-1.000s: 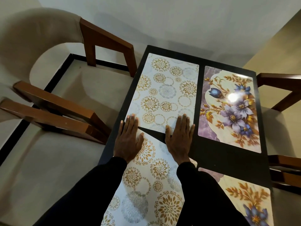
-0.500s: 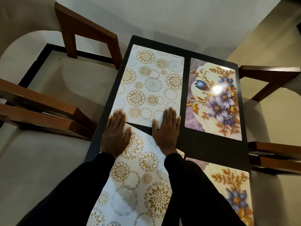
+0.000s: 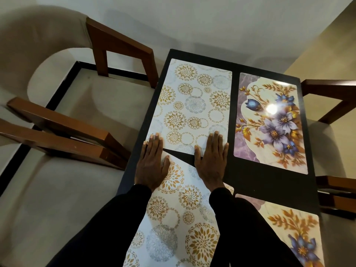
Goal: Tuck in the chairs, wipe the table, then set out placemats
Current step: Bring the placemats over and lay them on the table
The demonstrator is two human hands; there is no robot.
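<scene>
Dark tabletop (image 3: 260, 180), wooden chairs (image 3: 119, 45) seemingly tucked alongside, carries four placemats (image 3: 194, 105). Near-left circle-patterned placemat (image 3: 179, 212) lies skewed under left hand (image 3: 152, 164) and right hand (image 3: 210, 160), both flat, straight-fingered, gripping nothing. Only squaring it seems left.

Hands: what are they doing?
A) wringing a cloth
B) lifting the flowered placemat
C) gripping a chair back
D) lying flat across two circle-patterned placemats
D: the left hand and right hand lie flat, fingers straight, reaching from the near mat onto the far mat.
</scene>
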